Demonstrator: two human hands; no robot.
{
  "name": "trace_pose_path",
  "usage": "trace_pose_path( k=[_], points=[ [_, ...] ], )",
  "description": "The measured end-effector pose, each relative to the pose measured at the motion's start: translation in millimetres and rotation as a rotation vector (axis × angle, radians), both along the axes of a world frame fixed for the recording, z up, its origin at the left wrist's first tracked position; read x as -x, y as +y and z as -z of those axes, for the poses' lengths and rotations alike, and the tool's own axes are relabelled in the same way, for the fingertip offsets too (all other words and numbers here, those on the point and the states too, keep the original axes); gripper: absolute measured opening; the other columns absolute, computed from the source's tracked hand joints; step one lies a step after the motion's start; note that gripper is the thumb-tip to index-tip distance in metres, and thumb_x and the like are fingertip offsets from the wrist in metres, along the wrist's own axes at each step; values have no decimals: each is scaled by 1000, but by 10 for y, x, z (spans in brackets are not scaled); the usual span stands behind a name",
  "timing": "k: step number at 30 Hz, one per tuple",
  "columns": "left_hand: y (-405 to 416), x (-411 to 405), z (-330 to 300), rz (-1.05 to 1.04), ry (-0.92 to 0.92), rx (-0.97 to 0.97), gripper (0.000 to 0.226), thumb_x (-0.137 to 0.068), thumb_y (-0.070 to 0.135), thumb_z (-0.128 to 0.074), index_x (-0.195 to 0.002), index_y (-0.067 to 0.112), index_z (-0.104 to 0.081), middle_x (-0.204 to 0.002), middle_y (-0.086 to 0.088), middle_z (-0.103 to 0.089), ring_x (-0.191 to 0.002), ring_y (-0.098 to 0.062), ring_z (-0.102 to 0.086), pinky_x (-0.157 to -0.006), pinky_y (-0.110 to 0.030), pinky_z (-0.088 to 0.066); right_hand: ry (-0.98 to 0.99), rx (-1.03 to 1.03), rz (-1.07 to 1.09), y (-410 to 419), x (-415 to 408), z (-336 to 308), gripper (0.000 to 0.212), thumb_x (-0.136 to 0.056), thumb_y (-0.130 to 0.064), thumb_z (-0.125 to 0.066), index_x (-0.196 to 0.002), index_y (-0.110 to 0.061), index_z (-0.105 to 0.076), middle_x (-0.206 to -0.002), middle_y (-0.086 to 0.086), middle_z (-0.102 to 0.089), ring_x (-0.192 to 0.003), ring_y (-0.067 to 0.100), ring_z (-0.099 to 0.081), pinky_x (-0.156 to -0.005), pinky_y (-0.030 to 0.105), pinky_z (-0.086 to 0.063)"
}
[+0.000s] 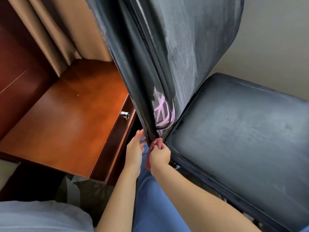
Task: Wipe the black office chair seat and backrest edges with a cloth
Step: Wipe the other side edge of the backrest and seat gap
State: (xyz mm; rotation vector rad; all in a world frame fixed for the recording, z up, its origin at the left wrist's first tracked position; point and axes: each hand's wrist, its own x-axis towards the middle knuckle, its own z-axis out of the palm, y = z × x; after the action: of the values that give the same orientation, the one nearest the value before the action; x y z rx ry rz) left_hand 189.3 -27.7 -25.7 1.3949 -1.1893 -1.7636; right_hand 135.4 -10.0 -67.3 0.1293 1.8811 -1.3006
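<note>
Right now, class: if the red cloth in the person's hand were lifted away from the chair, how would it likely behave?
The red cloth would probably flop: it bunches in the right hand and hangs limp below. Its fuzzy pile likely grips, not slips.

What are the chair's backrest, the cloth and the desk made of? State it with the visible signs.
Backrest: likely faux or real leather, black; fine grain, stitched seams, soft sheen.
Cloth: looks like terry or microfibre, dark red; fuzzy, bunched pile.
Desk: wood or wood veneer, glossy reddish-brown; faint grain, reflected light.
</note>
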Motion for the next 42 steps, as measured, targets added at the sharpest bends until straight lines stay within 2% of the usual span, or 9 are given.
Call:
trace_pose_path(
  k=[5, 8, 14, 17, 23, 28, 31, 35, 42],
  points=[
    [50, 23, -35, -29, 15, 4, 25, -101, 34, -40, -102, 31, -65, -111, 6, -67, -114, -15, -59, -104, -38, -41, 508, 116, -130, 189, -18, 1, 43, -92, -9, -46, -130, -28, -55, -116, -8, -63, -106, 15, -55, -90, 37, -48],
    [76, 53, -19, -49, 18, 2, 23, -98, 35, -47, -102, 29, -69, -108, 5, -70, -107, -11, -62, -101, -40, -45, 677, 102, -212, 159, 16, -60, 41, -91, -11, -46, -128, -25, -56, -120, -11, -59, -105, 15, -50, -87, 39, -47],
    [53, 94, -11, -73, 57, -4, 23, -98, 28, -46, -101, 33, -69, -107, 7, -70, -105, -9, -63, -89, -30, -48, 520, 95, -223, 36, 29, 22, 33, -92, -13, -40, -120, -23, -56, -113, -3, -56, -101, 20, -55, -82, 40, -49],
    [53, 90, -19, -74, 51, -10, 24, -98, 29, -47, -99, 34, -70, -109, 5, -71, -109, -11, -63, -97, -36, -47, 454, 6, -203, -55, 5, -7, 34, -91, -11, -39, -119, -24, -55, -109, 1, -56, -98, 24, -56, -78, 36, -49],
    [50, 52, -27, -93, 55, -57, 16, -96, 28, -53, -106, 32, -65, -108, 5, -67, -105, -11, -61, -85, -29, -48, 31, -40, -278, -39, 48, 152, 22, -91, -7, -51, -109, -11, -62, -100, 6, -61, -85, 14, -50, -76, 23, -42],
    [-4, -11, -21, -60, 38, -46, 21, -96, 28, -54, -114, 29, -64, -122, 1, -64, -117, -16, -57, -108, -37, -39, -76, 18, 22, -88, -11, 229, 28, -94, -6, -46, -115, -8, -64, -99, 1, -62, -87, 16, -55, -69, 16, -40],
    [-4, -3, -23, -57, 44, -48, 19, -96, 25, -53, -110, 28, -66, -119, 1, -66, -114, -16, -59, -107, -37, -40, 90, 57, 75, -50, -68, 207, 33, -94, -5, -43, -116, -18, -63, -106, -4, -63, -97, 15, -56, -86, 23, -40],
    [-24, 0, -21, -75, 48, -43, 22, -96, 24, -54, -112, 21, -67, -115, -1, -68, -112, -18, -61, -104, -37, -43, 345, 102, -55, -6, -109, 245, 41, -93, -8, -40, -128, -26, -53, -110, 2, -60, -100, 17, -57, -79, 24, -39],
    [-18, 41, -9, -89, 66, -21, 24, -97, 23, -52, -115, 23, -66, -112, 5, -67, -112, -15, -61, -102, -34, -45, 181, 70, -115, -154, -96, 311, 38, -97, -13, -36, -130, -27, -49, -116, -1, -60, -107, 20, -56, -87, 29, -43]
  ],
)
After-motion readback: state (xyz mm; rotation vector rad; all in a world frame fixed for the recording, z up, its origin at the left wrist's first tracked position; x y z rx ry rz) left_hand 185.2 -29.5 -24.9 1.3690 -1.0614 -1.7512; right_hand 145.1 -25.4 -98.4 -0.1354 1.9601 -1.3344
